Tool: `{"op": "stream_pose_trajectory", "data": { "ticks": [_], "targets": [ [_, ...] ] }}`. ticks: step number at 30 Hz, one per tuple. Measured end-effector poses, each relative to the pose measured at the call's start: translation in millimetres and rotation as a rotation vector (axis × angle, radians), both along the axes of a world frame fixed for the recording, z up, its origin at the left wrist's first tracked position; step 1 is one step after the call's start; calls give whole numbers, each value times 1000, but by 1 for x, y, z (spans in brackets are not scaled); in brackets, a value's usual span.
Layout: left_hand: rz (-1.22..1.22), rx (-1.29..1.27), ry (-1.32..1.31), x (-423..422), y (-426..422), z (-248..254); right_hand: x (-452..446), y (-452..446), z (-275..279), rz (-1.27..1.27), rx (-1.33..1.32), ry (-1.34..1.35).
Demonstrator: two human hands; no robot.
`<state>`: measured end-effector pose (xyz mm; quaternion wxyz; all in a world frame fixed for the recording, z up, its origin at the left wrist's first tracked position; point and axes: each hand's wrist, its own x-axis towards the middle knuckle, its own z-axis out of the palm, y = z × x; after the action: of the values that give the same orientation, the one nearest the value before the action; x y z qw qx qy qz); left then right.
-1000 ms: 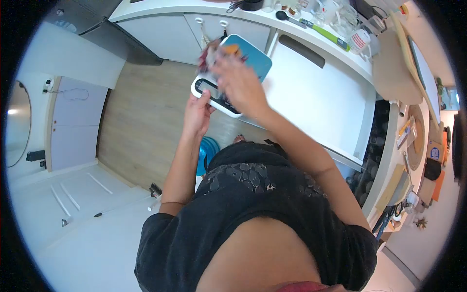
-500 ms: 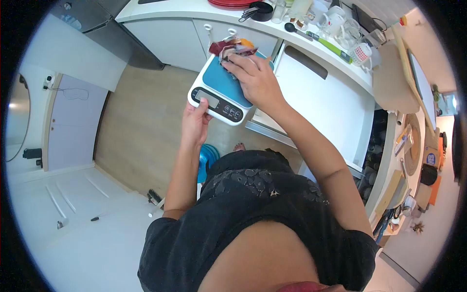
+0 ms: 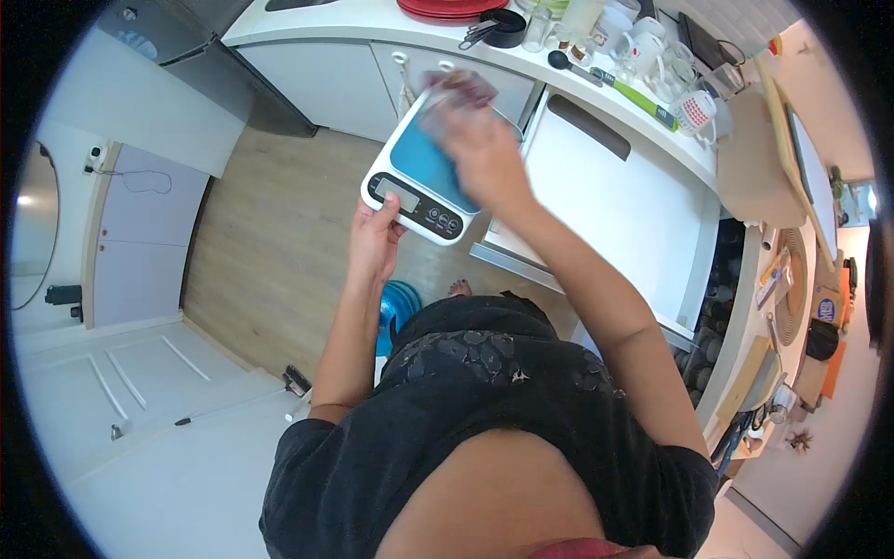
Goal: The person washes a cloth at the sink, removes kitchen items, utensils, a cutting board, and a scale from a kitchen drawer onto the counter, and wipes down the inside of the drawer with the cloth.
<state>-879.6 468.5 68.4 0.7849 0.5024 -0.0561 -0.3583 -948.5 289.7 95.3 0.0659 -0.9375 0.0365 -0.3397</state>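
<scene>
A white kitchen scale (image 3: 416, 207) with a blue top plate is held in the air in front of the body. My left hand (image 3: 377, 226) grips its near left corner, the thumb lying on top beside the display. Over the far part of the plate, my right hand (image 3: 481, 149) is smeared by motion. A dark red and greyish cloth (image 3: 463, 88) is bunched at its fingertips, blurred as well. The fingers are closed on the cloth against the plate.
An open white drawer (image 3: 605, 214) lies right of the scale. Along the counter (image 3: 372, 28) stand red plates (image 3: 447, 7), black measuring cups (image 3: 503, 28), a green-handled utensil (image 3: 643, 100), mugs (image 3: 694, 112) and glasses. A blue round object (image 3: 398, 312) is below, near the feet.
Since a second ago the scale has tilted and more of its plate and buttons show. My right hand has kept moving over the plate with the cloth, whose orange part no longer shows.
</scene>
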Motion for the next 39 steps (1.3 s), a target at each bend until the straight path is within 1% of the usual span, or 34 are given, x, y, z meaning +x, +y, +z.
{"op": "stream_pose_trajectory", "data": {
  "ticks": [1, 3, 4, 6, 8, 10, 12, 13, 15, 16, 18, 19, 21, 22, 24, 26, 27, 28, 29, 30, 31, 32, 33, 34, 36, 37, 39],
  "targets": [
    [-1, 2, 1, 2, -1, -2, -5, 16, -5, 135, -28, 46],
    [32, -117, 37, 13, -2, -9, -15, 41, -14, 358, 118, 26],
    [37, -118, 30, 21, -1, -14, -18, 39, -14, 364, 116, 20],
    [51, -134, 42, 33, 6, -24, -39, 22, -17, 576, 293, 362],
    [104, -146, 39, 45, 7, -17, -62, 1, -22, 487, 586, 483],
    [200, -180, 104, 68, -1, -12, -79, -19, -16, 242, 567, 538],
    [243, -179, 82, 104, -14, -16, -94, -35, -5, 57, 919, 540],
    [294, -212, 134, 126, -24, -18, -98, -39, -1, 59, 914, 533],
    [349, -283, 196, 179, -50, -28, -106, -47, 4, -279, 1330, 407],
    [354, -321, 207, 209, -65, -33, -112, -51, -4, -280, 1327, 397],
    [404, -311, 203, 254, -102, -27, -125, -58, -31, -364, 1236, 268],
    [425, -293, 180, 274, -119, -27, -132, -58, -36, -358, 1184, 250],
    [455, -288, 185, 310, -151, -32, -142, -56, -32, -396, 1211, 252],
    [467, -264, 156, 328, -164, -40, -147, -55, -32, -421, 1238, 265],
    [496, -242, 194, 358, -185, -53, -163, -59, -39, -445, 1218, 217],
    [462, -327, 218, 386, -198, -71, -183, -57, -53, -515, 1145, 127],
    [460, -296, 187, 401, -205, -82, -191, -56, -47, -633, 1360, 133],
    [423, -220, 166, 418, -209, -93, -193, -54, -36, -686, 1472, 90],
    [402, -161, 218, 434, -213, -100, -202, -55, -28, -757, 1520, 132],
    [350, -119, 112, 440, -218, -104, -208, -57, -26, -816, 1566, 176],
    [317, 16, -5, 454, -226, -110, -215, -60, -33, -868, 1578, 149],
    [232, 77, -80, 466, -228, -119, -221, -62, -45, -862, 1550, 76],
    [238, 49, 38, 449, -233, -103, -224, -65, -54, -848, 1515, 9],
    [214, 55, 43, 451, -239, -107, -225, -69, -57, -871, 1519, -3],
    [197, 71, 28, 463, -248, -114, -225, -79, -60, -978, 1528, 197],
    [186, 75, 33, 458, -250, -111, -227, -82, -67, -983, 1502, 225],
    [143, 270, 55, 442, -252, -98, -237, -102, -103, -972, 1468, 188]
  ]
}}
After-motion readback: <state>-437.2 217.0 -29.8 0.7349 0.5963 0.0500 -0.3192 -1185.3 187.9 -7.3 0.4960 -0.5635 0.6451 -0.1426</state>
